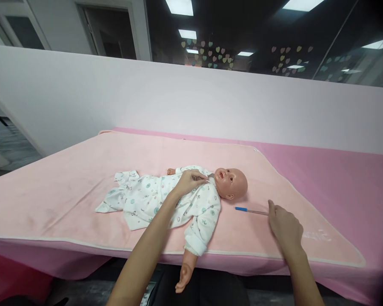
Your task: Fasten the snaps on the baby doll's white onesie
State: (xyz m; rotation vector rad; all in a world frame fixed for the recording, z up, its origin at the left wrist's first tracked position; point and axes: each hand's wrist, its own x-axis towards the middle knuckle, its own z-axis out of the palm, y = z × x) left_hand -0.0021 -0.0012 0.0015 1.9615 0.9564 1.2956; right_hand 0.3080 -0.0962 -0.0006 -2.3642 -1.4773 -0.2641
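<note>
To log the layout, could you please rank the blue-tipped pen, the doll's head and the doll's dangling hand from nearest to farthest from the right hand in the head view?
1. Blue-tipped pen: at the fingers of the right hand.
2. Doll's head: farther left, on the pink blanket.
3. Doll's dangling hand: farthest, hanging over the table's front edge.

Left arm: bare from the picture's lower edge up to the wrist — no sleeve, watch or band.
Left hand (188,182): bare, no glove, no ring visible.
Right arm: bare forearm — slim, uncovered.
Right hand (284,227): bare, no glove or jewellery showing.
</note>
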